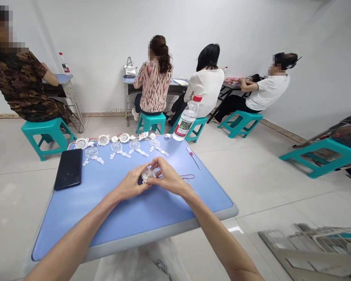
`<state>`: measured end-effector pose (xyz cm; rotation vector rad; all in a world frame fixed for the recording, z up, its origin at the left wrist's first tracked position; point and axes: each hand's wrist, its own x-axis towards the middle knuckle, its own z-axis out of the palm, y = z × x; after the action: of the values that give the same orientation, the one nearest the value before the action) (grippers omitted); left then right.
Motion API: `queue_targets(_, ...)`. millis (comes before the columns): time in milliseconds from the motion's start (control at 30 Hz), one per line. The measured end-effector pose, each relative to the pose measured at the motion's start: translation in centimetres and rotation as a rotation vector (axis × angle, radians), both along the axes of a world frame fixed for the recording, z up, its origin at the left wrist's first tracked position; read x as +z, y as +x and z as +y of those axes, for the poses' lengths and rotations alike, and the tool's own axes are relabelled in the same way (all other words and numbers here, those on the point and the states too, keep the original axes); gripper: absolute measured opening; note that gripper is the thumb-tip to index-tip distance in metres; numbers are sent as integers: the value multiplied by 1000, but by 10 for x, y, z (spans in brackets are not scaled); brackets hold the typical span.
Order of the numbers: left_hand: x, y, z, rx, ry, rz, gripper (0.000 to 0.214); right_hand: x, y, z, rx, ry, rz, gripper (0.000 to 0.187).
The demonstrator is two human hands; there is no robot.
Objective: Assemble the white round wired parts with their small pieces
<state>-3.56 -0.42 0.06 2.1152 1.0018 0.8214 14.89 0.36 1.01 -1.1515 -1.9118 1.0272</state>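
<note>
My left hand [130, 184] and my right hand [167, 177] meet over the middle of the blue table [111, 218]. Both pinch a small round clear plastic part [148, 174] between their fingertips. A thin red wire [187, 176] trails from it to the right on the tabletop. Along the far edge lies a row of similar white and clear round parts [117, 144] with small white discs beside them.
A black phone [68, 168] lies at the table's left. A plastic water bottle [187, 118] stands at the far right corner, with a small red-handled screwdriver [193, 156] near it. Several people sit on teal stools [150, 121] at desks beyond. Grey trays [316, 249] lie on the floor right.
</note>
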Motion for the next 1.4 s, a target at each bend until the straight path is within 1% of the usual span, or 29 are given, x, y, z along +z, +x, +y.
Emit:
queue_targets(67, -1, 1, 0, 7, 8, 13, 46, 1, 1, 1, 25, 13, -4, 38)
queue_targets(133, -1, 2, -1, 36, 4, 26, 42, 2, 5, 4, 25, 68, -13, 28)
queue_targets(167, -1, 2, -2, 54, -3, 28, 43, 2, 8, 7, -12, 117, -24, 21)
queue_targets(233, -1, 2, -3, 81, -23, 26, 48, 1, 15, 14, -167, 230, -83, 14)
queue_targets(300, -1, 2, -4, 96, -43, 31, 49, -2, 25, 22, -331, 288, -217, 16)
queue_targets(333, -1, 2, -4, 102, -51, 36, 49, -5, 29, 26, -365, 279, -292, 19)
queue_targets(367, -1, 2, -4, 109, -58, 41, 48, -7, 33, 29, -369, 256, -358, 23)
queue_targets(433, -1, 3, -4, 118, -74, 52, 48, -13, 38, 34, -331, 201, -468, 28)
queue_targets(467, -1, 3, -4, 122, -81, 56, 47, -15, 39, 35, -302, 185, -513, 28)
queue_targets(533, -1, 4, -4, 128, -89, 57, 46, -17, 39, 37, -255, 185, -580, 22)
queue_targets(600, -1, 4, -4, 129, -90, 55, 43, -17, 37, 37, -228, 204, -606, 12)
queue_targets(667, -1, 4, -4, 123, -88, 56, 41, -16, 35, 37, -224, 215, -598, 7)
queue_targets(800, 0, 4, -5, 118, -70, 64, 40, -12, 35, 33, -262, 221, -566, 8)
queue_targets(867, 0, 3, -4, 113, -54, 60, 40, -10, 36, 31, -298, 237, -500, 10)
queue_targets(933, 0, 3, -4, 100, -34, 60, 44, -7, 36, 27, -325, 280, -356, 12)
queue_targets(1067, -1, 3, -4, 86, -19, 113, 56, 4, 35, 20, -378, 449, -11, 19)
queue_targets(1133, -1, 3, -3, 84, -22, 135, 55, 13, 35, 15, -419, 547, 121, 21)
queue_targets(1200, 0, 3, -4, 83, -22, 137, 52, 23, 34, 9, -447, 612, 274, 16)
queue_targets(1267, 1, 3, -4, 80, -24, 134, 49, 32, 32, 2, -441, 620, 442, 11)
queue_targets(1300, 1, 3, -4, 78, -25, 132, 48, 36, 31, -3, -424, 604, 513, 12)
queue_targets(1400, 3, 3, -4, 61, -28, 126, 45, 45, 22, -16, -353, 522, 625, 17)
